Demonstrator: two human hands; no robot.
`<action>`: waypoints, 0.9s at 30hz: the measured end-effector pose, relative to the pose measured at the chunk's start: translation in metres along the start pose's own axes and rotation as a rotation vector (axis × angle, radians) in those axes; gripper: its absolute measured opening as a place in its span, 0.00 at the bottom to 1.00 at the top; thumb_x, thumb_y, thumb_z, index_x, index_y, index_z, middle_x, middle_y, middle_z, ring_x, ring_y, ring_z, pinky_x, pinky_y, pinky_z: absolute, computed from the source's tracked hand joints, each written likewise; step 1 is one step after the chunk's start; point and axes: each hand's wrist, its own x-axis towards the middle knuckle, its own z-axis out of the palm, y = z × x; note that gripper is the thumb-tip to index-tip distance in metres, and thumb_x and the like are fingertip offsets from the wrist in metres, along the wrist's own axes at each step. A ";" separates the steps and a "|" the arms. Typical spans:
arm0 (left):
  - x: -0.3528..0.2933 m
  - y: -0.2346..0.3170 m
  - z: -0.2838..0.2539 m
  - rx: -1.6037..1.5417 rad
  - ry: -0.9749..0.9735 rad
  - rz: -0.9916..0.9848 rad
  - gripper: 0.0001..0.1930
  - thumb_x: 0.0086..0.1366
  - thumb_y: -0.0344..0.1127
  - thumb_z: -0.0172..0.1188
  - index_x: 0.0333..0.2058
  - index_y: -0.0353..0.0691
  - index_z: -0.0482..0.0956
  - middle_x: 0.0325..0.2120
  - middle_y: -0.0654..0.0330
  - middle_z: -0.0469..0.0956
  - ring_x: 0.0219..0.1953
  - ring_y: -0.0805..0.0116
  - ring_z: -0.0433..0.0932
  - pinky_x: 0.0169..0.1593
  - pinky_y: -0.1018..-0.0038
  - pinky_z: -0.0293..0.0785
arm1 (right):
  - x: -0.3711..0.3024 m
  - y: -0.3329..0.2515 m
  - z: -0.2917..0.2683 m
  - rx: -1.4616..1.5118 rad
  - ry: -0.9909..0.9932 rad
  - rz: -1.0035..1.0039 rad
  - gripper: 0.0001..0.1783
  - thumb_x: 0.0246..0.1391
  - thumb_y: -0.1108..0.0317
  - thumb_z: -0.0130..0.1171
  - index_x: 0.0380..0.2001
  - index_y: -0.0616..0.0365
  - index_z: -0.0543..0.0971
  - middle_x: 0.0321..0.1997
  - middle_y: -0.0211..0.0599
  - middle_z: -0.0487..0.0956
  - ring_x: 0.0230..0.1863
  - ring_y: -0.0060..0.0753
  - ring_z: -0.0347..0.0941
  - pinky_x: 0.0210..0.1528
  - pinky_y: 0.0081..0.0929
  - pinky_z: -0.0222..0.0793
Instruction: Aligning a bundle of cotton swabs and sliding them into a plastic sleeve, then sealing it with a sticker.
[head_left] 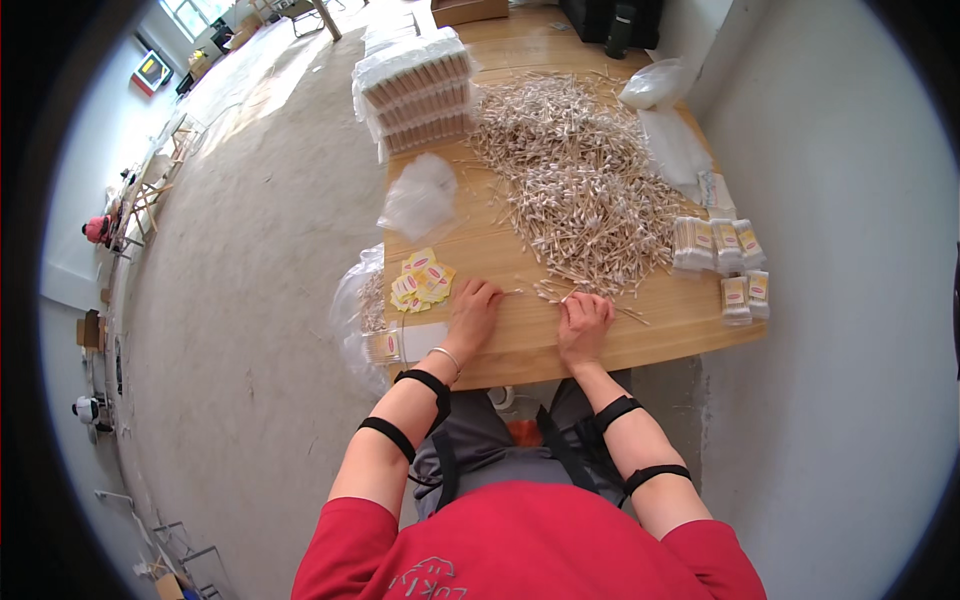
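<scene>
on the table [670, 325], cotton swabs [590, 200] lie heaped just beyond both hands [476, 312] [584, 325].

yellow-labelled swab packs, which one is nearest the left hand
The lone pack on the far left, near the yellow cards; the others cluster at right.

So, way out past the right hand [586, 325], a dark bottle [620, 32] was spotted, with a pale wall [850, 250] seen off to that hand's right. Grey floor [250, 280] was visible left of the left hand [478, 310]; much farther out, a screen [151, 70] and bright window [195, 13] could be made out.
</scene>
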 end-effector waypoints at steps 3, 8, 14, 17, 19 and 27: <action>-0.022 -0.002 -0.010 -0.015 -0.031 0.025 0.03 0.54 0.32 0.61 0.27 0.41 0.79 0.29 0.60 0.75 0.38 0.57 0.72 0.44 0.64 0.67 | 0.004 -0.001 -0.001 -0.025 0.060 0.092 0.04 0.46 0.65 0.61 0.27 0.49 0.79 0.37 0.22 0.75 0.47 0.32 0.66 0.60 0.40 0.52; -0.046 0.011 -0.007 -0.103 -0.129 -0.028 0.04 0.54 0.31 0.62 0.30 0.41 0.80 0.31 0.58 0.75 0.41 0.55 0.71 0.47 0.63 0.66 | 0.014 -0.010 0.002 -0.023 0.007 0.028 0.02 0.44 0.64 0.62 0.25 0.45 0.80 0.34 0.19 0.75 0.43 0.31 0.66 0.56 0.37 0.54; -0.045 0.025 0.001 -0.064 0.113 -0.088 0.18 0.53 0.34 0.65 0.44 0.41 0.76 0.51 0.50 0.68 0.56 0.52 0.65 0.60 0.58 0.59 | 0.002 -0.035 0.012 0.156 -0.096 -0.078 0.04 0.45 0.65 0.61 0.27 0.43 0.81 0.34 0.19 0.77 0.43 0.30 0.67 0.54 0.36 0.54; -0.043 0.012 0.000 -0.032 0.096 -0.060 0.21 0.53 0.33 0.65 0.47 0.38 0.75 0.54 0.49 0.66 0.59 0.51 0.62 0.63 0.57 0.55 | -0.006 -0.033 0.007 0.171 -0.102 -0.112 0.04 0.45 0.65 0.61 0.28 0.44 0.82 0.35 0.20 0.77 0.44 0.30 0.67 0.53 0.35 0.54; -0.043 0.007 0.000 0.008 -0.006 0.028 0.21 0.53 0.32 0.65 0.47 0.36 0.74 0.54 0.49 0.67 0.59 0.51 0.63 0.64 0.57 0.55 | -0.007 -0.022 0.006 0.176 -0.092 -0.102 0.04 0.45 0.65 0.61 0.28 0.44 0.82 0.35 0.20 0.77 0.44 0.30 0.67 0.53 0.35 0.55; -0.045 0.008 0.002 -0.191 0.084 0.016 0.05 0.54 0.28 0.62 0.31 0.37 0.81 0.34 0.56 0.78 0.43 0.54 0.74 0.54 0.62 0.68 | -0.005 -0.002 -0.006 0.150 -0.097 -0.044 0.04 0.46 0.64 0.62 0.28 0.44 0.82 0.35 0.21 0.76 0.44 0.31 0.67 0.53 0.34 0.55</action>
